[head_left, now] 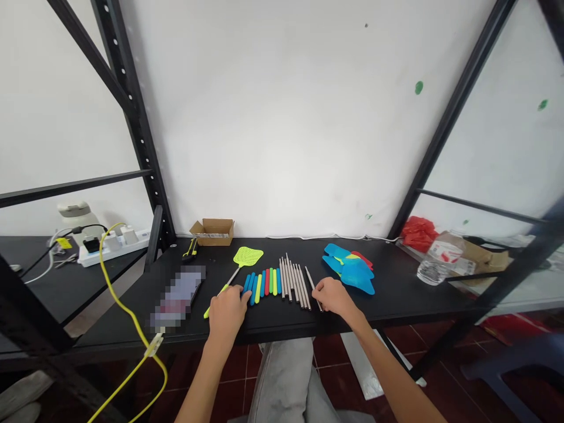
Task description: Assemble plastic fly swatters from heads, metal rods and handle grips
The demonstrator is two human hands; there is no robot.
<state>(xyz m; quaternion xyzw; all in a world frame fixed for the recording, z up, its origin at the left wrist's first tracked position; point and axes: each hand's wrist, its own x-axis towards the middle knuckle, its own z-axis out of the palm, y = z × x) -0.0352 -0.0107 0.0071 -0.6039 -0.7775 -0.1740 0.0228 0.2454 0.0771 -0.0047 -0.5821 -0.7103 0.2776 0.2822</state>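
Several blue, yellow-green and red plastic handles (pixel 267 283) lie side by side on the black shelf. My left hand (pixel 227 311) is at their left end, thumb and forefinger closed at a blue handle (pixel 247 283); its other fingers cover part of a yellow-green fly swatter's (pixel 248 257) grip. To the right of the handles is a row of several thin metal rods (pixel 293 282). My right hand (pixel 333 296) pinches the lower part of a separate metal rod (pixel 310 277), slanted beside that row. Blue, red and yellow-green swatter heads (pixel 350 269) are piled farther right.
A phone (pixel 178 296) with a yellow cable (pixel 132 317) is at left. Behind it stand a small open carton (pixel 214 232) and a yellow-black item (pixel 191 251). A plastic bottle (pixel 440 258) and red bag (pixel 418 233) sit right. Black posts (pixel 152 147) frame the shelf.
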